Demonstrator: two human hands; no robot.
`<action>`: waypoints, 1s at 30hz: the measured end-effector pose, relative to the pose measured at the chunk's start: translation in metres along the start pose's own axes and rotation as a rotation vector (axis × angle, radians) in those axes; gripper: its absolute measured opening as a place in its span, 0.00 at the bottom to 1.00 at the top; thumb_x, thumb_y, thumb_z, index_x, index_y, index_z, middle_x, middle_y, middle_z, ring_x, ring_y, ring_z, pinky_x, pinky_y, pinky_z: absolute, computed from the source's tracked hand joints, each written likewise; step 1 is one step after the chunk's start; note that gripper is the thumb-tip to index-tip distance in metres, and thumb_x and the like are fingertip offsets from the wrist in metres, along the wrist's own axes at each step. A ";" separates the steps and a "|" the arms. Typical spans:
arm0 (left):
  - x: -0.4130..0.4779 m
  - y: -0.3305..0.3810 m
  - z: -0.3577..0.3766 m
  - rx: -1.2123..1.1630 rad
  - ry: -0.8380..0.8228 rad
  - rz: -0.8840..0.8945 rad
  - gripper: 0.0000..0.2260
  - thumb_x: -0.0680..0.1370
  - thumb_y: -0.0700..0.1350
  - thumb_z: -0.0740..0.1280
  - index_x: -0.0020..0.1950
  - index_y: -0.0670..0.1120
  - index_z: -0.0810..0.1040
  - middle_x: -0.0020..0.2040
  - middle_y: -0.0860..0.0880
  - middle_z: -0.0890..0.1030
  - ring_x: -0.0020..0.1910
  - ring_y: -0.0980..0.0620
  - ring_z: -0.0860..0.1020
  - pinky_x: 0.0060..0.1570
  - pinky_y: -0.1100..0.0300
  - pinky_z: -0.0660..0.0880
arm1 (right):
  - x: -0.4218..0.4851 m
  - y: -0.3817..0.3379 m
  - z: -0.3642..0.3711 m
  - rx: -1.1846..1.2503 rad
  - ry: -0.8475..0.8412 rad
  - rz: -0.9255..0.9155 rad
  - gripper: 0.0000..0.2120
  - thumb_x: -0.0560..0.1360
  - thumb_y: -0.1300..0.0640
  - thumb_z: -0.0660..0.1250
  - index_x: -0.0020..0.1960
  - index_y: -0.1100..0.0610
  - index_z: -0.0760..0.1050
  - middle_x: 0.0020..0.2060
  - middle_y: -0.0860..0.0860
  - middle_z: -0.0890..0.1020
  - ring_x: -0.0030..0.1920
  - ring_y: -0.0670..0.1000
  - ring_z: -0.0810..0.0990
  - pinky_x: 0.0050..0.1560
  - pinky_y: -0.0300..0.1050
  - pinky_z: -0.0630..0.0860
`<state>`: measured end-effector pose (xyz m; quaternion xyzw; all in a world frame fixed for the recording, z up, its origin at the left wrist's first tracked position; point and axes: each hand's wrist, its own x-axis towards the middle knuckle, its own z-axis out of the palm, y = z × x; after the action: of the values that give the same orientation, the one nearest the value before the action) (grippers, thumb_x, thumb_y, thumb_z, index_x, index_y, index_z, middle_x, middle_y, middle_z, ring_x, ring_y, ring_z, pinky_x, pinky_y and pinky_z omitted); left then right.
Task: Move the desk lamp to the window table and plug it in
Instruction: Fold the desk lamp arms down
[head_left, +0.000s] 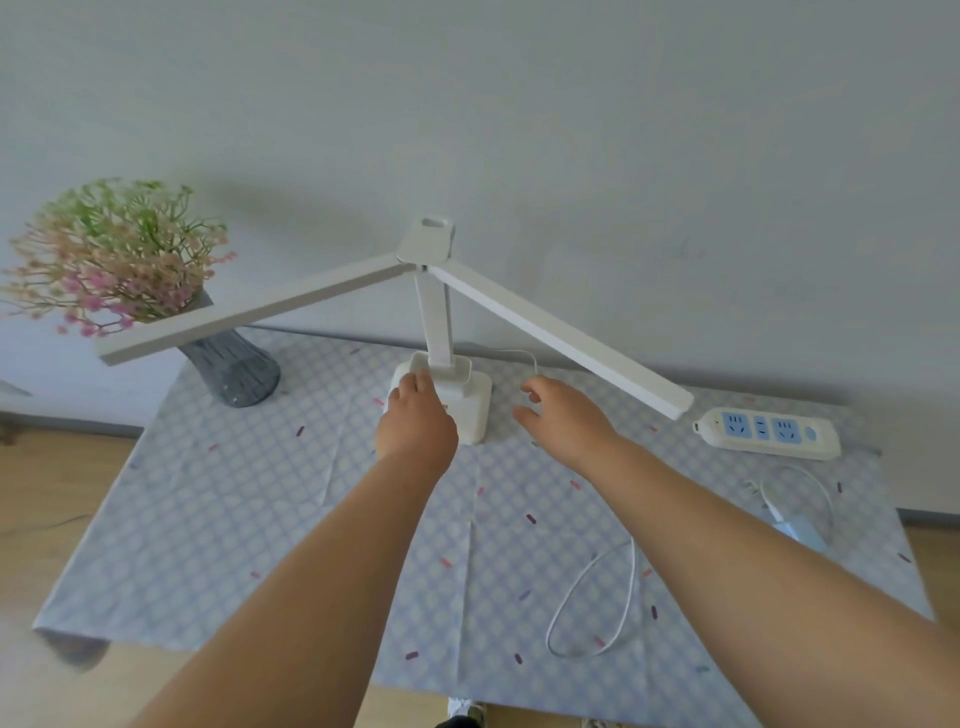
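Covering the front-left corner of the lamp (434, 312) base (475, 405): left hand (415, 421), fingers curled over the rim of the raised tray on top, gripping it; thumb hidden

Right hand (561, 415) is relaxed, fingers loosely spread, thumb apart, holding nothing, just right of the base; can't tell if it touches anything

Thin white cord (511, 352) leaves the back of the base and drops behind the right fingers, so its run is lost there. A white loop (592, 597) lies on the cloth near the right forearm; can't confirm it's the same cord

Small light-blue box (800, 532) with a white lead lies near the right edge, blurred, prongs barely readable. It sits apart from the power strip (769, 433), which is white with blue sockets

Table (260, 493) edges are smeared, near-left corner is a blur. Shoe tip is cut off at the bottom edge

Lamp: all white, standing upright on the checked cloth at the back middle of the table, against the wall. Square base, flat upright post, hub (428, 241) on top with a slot in it. Two long flat bars splay down and outward from the hub. Left bar (249, 312) crosses in front of the grey vase (234, 369) of pink and green flowers (114, 249); right bar (561, 332) ends above the cloth close to the power strip
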<state>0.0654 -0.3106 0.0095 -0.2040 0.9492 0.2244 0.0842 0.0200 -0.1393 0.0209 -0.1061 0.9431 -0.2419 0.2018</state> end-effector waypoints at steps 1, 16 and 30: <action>0.003 -0.002 0.000 -0.019 0.011 -0.013 0.28 0.78 0.38 0.57 0.77 0.44 0.53 0.73 0.47 0.63 0.68 0.46 0.65 0.59 0.52 0.70 | 0.004 -0.003 0.002 -0.005 0.000 -0.002 0.20 0.80 0.49 0.60 0.69 0.56 0.68 0.65 0.55 0.75 0.61 0.56 0.76 0.61 0.52 0.72; 0.022 -0.017 0.012 -0.199 -0.099 -0.043 0.31 0.80 0.39 0.54 0.79 0.49 0.41 0.79 0.53 0.52 0.62 0.45 0.73 0.49 0.51 0.73 | 0.055 -0.028 0.030 -0.067 -0.106 0.006 0.20 0.78 0.56 0.60 0.69 0.57 0.67 0.67 0.57 0.73 0.64 0.60 0.73 0.61 0.51 0.70; 0.023 -0.013 0.009 -0.322 -0.121 -0.145 0.30 0.81 0.45 0.56 0.78 0.55 0.44 0.62 0.45 0.76 0.48 0.42 0.78 0.47 0.47 0.78 | 0.076 -0.032 0.038 -0.110 -0.184 -0.012 0.19 0.76 0.57 0.61 0.67 0.50 0.71 0.64 0.52 0.77 0.63 0.56 0.75 0.64 0.53 0.71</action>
<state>0.0506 -0.3251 -0.0092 -0.2689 0.8768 0.3789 0.1236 -0.0281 -0.2052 -0.0187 -0.1444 0.9318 -0.1803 0.2799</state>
